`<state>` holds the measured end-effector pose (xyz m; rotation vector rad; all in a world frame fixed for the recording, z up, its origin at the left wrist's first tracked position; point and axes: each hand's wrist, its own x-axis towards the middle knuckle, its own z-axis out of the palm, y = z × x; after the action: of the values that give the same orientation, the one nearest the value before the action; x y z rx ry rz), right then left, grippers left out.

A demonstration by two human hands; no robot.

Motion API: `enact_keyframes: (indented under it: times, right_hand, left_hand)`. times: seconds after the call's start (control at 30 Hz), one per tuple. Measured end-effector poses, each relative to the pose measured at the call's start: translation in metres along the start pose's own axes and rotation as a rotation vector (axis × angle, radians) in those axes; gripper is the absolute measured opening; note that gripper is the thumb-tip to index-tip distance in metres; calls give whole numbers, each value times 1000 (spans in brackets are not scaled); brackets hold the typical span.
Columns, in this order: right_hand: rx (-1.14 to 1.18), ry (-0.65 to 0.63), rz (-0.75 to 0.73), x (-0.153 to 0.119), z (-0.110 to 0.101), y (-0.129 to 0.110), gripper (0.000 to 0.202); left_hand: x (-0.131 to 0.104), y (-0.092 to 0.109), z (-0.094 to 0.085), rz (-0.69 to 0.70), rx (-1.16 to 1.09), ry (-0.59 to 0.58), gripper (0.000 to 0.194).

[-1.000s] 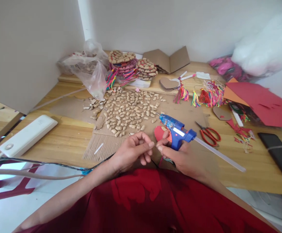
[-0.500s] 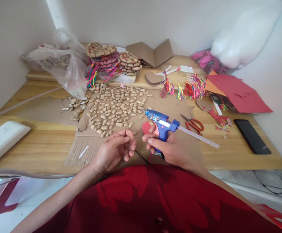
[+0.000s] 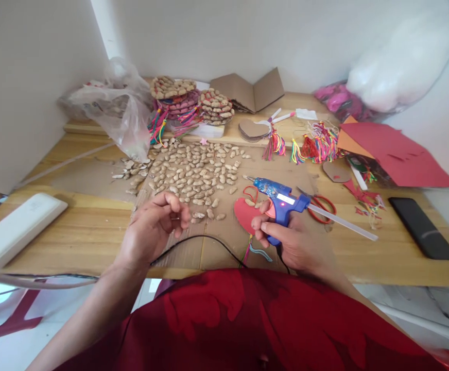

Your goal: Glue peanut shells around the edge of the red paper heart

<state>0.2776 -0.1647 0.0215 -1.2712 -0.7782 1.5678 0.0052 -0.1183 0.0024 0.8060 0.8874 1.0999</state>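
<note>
My right hand (image 3: 286,237) is wrapped round the handle of a blue hot glue gun (image 3: 276,198), its nozzle pointing left and a clear glue stick (image 3: 344,221) sticking out of the back. Below the gun lies a red heart-shaped piece (image 3: 243,214) with a couple of peanuts on it and coloured threads (image 3: 259,251) at its tip. My left hand (image 3: 157,221) hovers over the front of the cardboard, thumb and fingers curled together in a pinch. Whatever they hold, if anything, is too small to make out. Loose peanuts (image 3: 193,175) are spread just beyond it.
Peanut-covered pieces (image 3: 217,106) are stacked at the back, beside a plastic bag (image 3: 127,113). Scissors (image 3: 323,208) lie behind the gun. Tassels (image 3: 319,144), red paper (image 3: 398,154) and a phone (image 3: 423,226) are on the right. A black cord (image 3: 201,237) crosses the cardboard.
My hands have moved apart: the left one went left, the right one shifted right with the glue gun. More of the red heart and the cord now shows. The view has shifted slightly.
</note>
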Motion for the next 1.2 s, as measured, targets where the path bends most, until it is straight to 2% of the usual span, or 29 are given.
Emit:
enact_keyframes:
  times: [0.13,0.23,0.47,0.6,0.87,0.97,1.07,1.13,1.2]
  right_hand:
    - [24,19,-25,0,-11,2,30]
    - [58,7,-16,1,-19,6,31]
    - [33,-17,-19,-1,-26,8,28]
    - [-36,-25,-23,0,-28,9,26]
    - [-9,39,-20,8,-36,4,28]
    - [13,76,-13,12,-42,-1,33]
    - [12,84,-26,17,-50,-2,33]
    - [1,87,-55,21,-55,1,30]
    - [-3,85,-73,26,-61,4,30]
  left_hand:
    - [3,7,-18,105,35,63,7]
    - [4,7,-23,131,44,85,9]
    - [0,-4,-7,88,61,-34,18]
    - [1,-7,-3,90,61,-105,15]
    - [8,8,-33,194,202,21,20]
    - [9,9,-35,218,321,58,19]
    - [10,5,-30,300,523,107,23]
    - [15,2,-25,378,749,125,25]
    - [22,-2,-22,482,1016,95,24]
